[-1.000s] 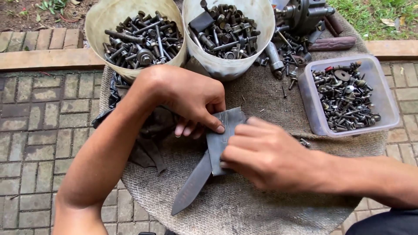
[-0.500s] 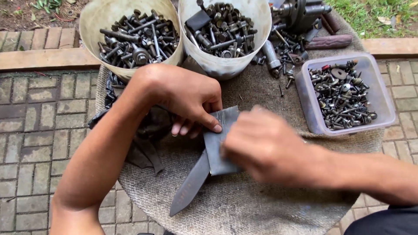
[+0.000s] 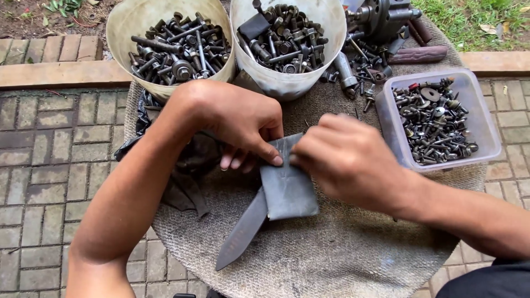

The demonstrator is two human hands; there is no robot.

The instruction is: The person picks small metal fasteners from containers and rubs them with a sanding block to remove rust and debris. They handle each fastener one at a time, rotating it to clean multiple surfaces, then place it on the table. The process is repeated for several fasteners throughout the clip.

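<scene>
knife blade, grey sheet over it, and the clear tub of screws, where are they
knife blade point(image 3: 243, 234), head view, bare middle of the blade
grey sheet point(image 3: 290, 190), head view, its flat centre
clear tub point(image 3: 486, 124), head view, right wall

A cloth-covered round table point(image 3: 342, 259) carries two buckets point(image 3: 165, 33), a tub point(image 3: 486, 127), a blade point(image 3: 240, 237).

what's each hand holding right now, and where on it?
Both hands, left hand and right hand, pinch the upper edge of a grey sheet folded over the knife blade.

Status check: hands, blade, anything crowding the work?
Left hand fingers pressing grey abrasive sheet. Right hand gripping sheet folded over knife blade. Two tubs of bolts close behind; black rag under left hand.
</scene>
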